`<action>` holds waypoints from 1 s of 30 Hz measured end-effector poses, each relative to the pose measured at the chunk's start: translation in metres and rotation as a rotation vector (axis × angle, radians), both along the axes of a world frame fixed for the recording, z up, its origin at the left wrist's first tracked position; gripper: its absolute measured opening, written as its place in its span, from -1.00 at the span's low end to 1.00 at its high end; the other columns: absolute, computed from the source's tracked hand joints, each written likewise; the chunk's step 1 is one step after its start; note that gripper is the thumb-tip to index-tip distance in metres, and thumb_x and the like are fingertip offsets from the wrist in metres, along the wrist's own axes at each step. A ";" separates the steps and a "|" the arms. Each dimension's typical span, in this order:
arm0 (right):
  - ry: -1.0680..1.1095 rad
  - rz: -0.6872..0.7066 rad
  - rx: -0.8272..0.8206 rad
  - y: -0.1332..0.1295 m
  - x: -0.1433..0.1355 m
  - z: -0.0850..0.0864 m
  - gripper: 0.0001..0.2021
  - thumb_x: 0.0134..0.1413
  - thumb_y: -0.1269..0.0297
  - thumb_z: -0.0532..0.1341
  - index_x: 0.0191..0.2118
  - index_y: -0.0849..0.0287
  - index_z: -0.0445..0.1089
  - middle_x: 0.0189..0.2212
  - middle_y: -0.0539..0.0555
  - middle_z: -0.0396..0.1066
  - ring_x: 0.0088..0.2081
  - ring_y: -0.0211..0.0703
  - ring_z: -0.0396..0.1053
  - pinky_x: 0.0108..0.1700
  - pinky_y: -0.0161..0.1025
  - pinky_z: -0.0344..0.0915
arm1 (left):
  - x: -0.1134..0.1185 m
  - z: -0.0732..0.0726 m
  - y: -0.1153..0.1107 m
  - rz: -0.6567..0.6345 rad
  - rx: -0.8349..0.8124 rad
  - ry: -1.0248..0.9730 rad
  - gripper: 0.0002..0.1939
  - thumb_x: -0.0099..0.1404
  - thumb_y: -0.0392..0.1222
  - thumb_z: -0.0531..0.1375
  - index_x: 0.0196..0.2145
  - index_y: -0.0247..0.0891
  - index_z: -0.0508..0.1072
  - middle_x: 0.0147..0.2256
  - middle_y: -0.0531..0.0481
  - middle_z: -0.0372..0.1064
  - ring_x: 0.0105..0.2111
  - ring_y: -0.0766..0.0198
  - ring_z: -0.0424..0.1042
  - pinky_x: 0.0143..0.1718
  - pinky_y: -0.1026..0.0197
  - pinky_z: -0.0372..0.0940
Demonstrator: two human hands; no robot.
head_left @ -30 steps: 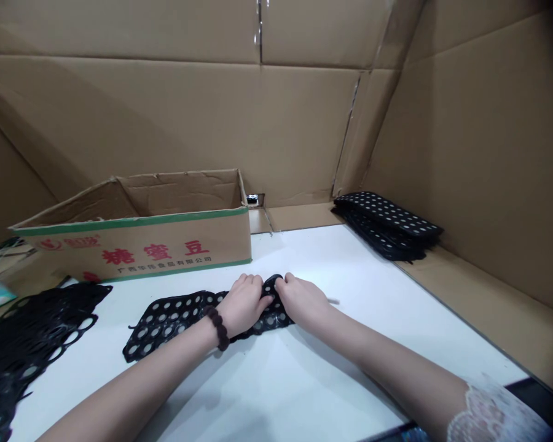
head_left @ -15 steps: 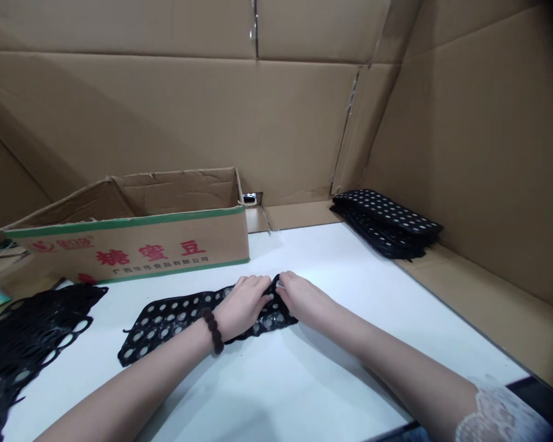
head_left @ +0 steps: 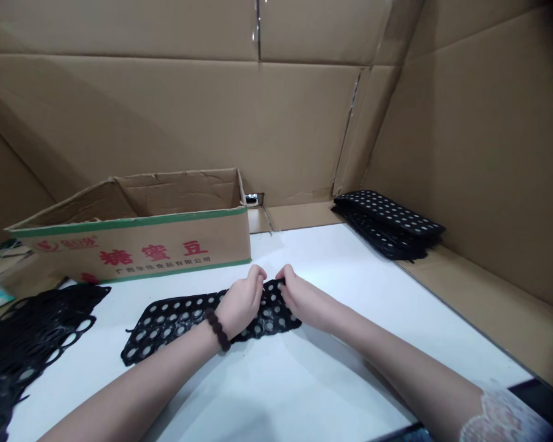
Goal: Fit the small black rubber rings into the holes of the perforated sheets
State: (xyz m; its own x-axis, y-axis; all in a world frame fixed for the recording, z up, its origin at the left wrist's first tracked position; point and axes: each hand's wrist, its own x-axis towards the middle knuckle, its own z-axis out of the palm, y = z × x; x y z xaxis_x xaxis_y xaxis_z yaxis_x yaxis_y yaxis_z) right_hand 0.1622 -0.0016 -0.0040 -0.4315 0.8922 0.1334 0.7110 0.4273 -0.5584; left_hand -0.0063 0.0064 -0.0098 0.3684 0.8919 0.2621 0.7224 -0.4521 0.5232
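Note:
A black rubbery sheet with rows of round holes lies flat on the white table in front of me. My right hand is closed at its right end, thumb and fingers pinching the upper edge. Just left of it, my left hand is held over the sheet's middle with its fingers curled together, the fingertips a little above the far edge. Whatever those fingers may hold is too small or hidden to make out. Part of the sheet is covered by my left hand and wrist.
Several black sheets with larger, ragged rings spread at the left. Behind stands an open cardboard box with red lettering. A stack of black perforated sheets rests at the back right. Tall cardboard walls enclose the table.
My left hand's fingers have lifted off the sheet near my right hand and moved slightly up and left, now curled. My right hand stays at the sheet's right end.

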 end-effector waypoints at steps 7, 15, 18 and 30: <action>-0.070 -0.031 0.049 -0.006 -0.006 0.007 -0.88 0.10 0.40 -0.11 -0.22 0.22 0.06 -0.39 0.07 0.21 -0.48 -0.28 0.18 -0.48 -0.35 0.05 | -0.001 0.001 0.005 0.060 0.129 -0.018 -0.81 0.11 -0.44 -0.14 -0.42 -0.24 0.18 -0.45 0.00 0.26 -0.42 0.25 0.29 -0.36 0.24 0.18; -0.264 -0.056 0.123 -0.006 -0.012 0.002 -0.87 0.03 0.54 -0.08 -0.28 0.24 0.10 -0.36 0.10 0.17 -0.47 -0.27 0.20 -0.45 -0.34 0.05 | -0.002 0.000 0.004 0.086 0.099 0.059 -0.73 0.18 -0.41 -0.16 -0.17 -0.28 0.14 -0.51 0.00 0.28 -0.51 0.26 0.33 -0.46 0.26 0.19; -0.267 -0.061 0.107 -0.006 -0.011 0.001 -0.87 0.04 0.54 -0.08 -0.28 0.24 0.09 -0.36 0.10 0.18 -0.48 -0.28 0.21 -0.47 -0.34 0.04 | -0.002 0.002 0.003 0.089 0.081 0.106 -0.70 0.21 -0.38 -0.18 -0.08 -0.30 0.06 -0.64 0.08 0.20 -0.63 0.27 0.28 -0.56 0.29 0.15; -0.273 -0.016 0.028 -0.005 -0.008 0.002 -0.93 0.10 0.44 -0.12 -0.28 0.23 0.04 -0.46 0.10 0.27 -0.52 -0.25 0.20 -0.53 -0.35 -0.03 | 0.000 0.001 0.001 0.039 0.123 0.205 -0.77 0.22 -0.34 -0.16 -0.15 -0.29 0.11 -0.48 -0.04 0.31 -0.46 0.20 0.33 -0.42 0.22 0.20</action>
State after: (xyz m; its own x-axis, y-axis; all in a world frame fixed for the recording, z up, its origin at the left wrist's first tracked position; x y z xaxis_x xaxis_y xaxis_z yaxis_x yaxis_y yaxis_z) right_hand 0.1542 -0.0064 -0.0020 -0.4408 0.8968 0.0390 0.8405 0.4276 -0.3327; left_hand -0.0065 0.0074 -0.0090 0.3915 0.8724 0.2926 0.8259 -0.4733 0.3063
